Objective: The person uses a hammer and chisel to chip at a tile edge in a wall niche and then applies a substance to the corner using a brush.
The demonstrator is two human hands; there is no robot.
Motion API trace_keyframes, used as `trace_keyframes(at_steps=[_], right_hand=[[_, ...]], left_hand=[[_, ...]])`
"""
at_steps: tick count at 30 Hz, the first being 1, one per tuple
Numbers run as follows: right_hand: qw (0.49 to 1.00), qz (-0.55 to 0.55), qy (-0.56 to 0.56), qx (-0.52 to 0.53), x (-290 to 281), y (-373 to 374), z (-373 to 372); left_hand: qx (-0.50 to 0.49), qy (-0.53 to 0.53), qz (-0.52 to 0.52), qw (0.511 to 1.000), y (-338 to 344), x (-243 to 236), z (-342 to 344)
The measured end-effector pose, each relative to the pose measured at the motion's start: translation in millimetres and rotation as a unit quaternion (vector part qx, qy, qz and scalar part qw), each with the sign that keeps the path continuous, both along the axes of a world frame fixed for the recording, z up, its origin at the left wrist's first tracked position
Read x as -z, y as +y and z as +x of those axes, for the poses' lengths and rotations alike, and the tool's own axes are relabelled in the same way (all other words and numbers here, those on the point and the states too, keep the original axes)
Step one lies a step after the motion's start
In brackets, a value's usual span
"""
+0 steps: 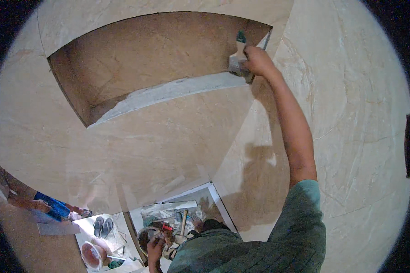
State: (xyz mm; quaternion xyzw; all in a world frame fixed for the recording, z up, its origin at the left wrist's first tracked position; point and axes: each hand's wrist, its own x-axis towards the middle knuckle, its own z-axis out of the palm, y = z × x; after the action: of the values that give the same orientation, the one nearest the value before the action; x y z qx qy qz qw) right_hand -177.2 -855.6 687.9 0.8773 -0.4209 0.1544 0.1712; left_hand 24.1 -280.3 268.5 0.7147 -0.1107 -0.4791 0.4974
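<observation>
1. Closing the right grip round the scraper, holding it at 1 o'clock, by the 3 o'clock end of the niche.
2. Apparently scraping or smoothing near the pale ledge; not being able to tell which.
3. Holding the left grip at 7 o'clock; not telling open from closed.
4. Next, probably needing a firm hold, laying the blade flat toward 9 o'clock.

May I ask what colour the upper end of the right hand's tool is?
The upper end is dark green, in the head view.
</observation>
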Motion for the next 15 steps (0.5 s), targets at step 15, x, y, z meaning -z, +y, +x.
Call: trace_keyframes(at_steps=[15], right_hand=[[0.973, 0.19, -0.109, -0.069, 3.0, 25.0, 0.5]], left_hand=[[-0.035, -0.019, -0.041, 0.998, 6.1, 8.3, -8.0]])
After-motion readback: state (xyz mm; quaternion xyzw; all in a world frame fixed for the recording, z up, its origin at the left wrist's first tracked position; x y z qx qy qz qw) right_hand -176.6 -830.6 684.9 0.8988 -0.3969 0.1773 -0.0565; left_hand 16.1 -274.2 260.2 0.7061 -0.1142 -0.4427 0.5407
